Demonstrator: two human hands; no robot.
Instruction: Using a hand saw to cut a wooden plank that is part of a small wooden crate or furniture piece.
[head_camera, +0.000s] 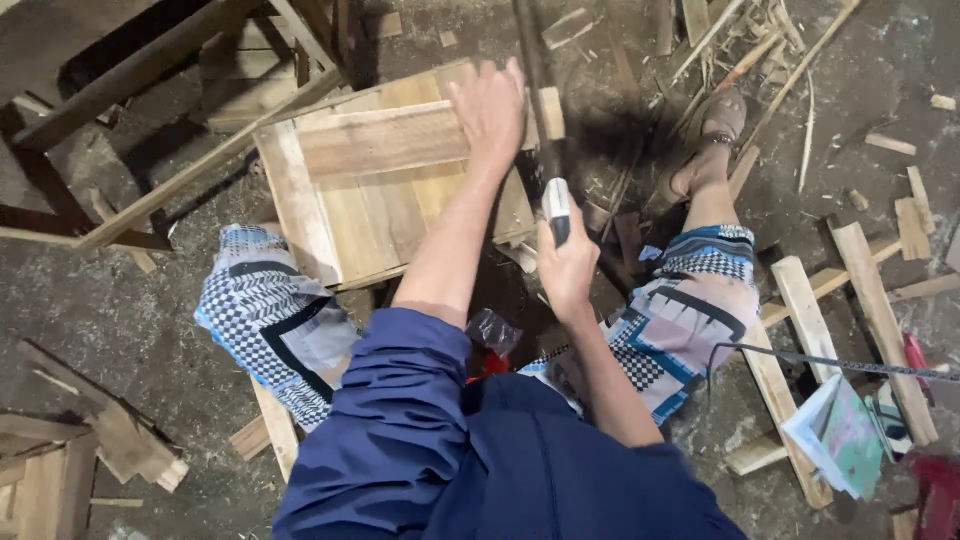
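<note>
The step in hand looks like sawing the wooden board panel (385, 180), which lies on the dirt floor (130, 320) between the person's knees, among offcuts and slats. The left hand (490, 105) lies flat and spread on the panel's cross batten (385, 140), arm stretched forward, pressing it down. The right hand (566, 262) is closed around the handle of a handsaw (545, 120), forearm bent, blade blurred and running away beside the panel's right edge. The next stroke likely needs steady downward pressure and a straight pull.
</note>
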